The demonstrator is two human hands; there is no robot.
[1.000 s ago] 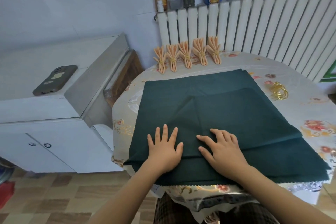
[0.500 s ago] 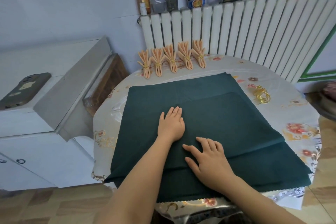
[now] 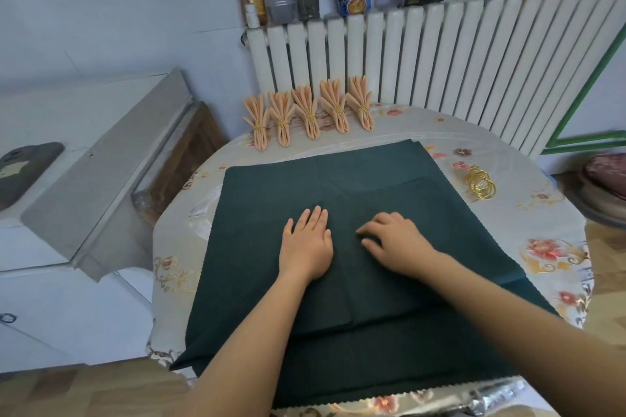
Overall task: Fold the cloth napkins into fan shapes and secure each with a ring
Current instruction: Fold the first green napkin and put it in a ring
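Two hands down on the dark green napkin [image 3: 355, 186], spread across the table [image 3: 528, 220]. Left hand [image 3: 306, 244] flat, fingers straight, pressing. Right hand [image 3: 394, 240] curled, fingertips pinching a fold. Five peach fan napkins [image 3: 306, 112] ringed, lined up at the back. Pile of gold rings [image 3: 479, 183] on the right, too tangled to count.

Left hand [image 3: 306, 245]: moved from the near edge of the dark green napkin [image 3: 338, 264] to its middle, now flat, fingers together where they were spread a second ago. Right hand [image 3: 394, 242]: moved farther in, now level with the left and close beside it; fingers curled, tips pressing the cloth, formerly lying more spread near the folded edge.
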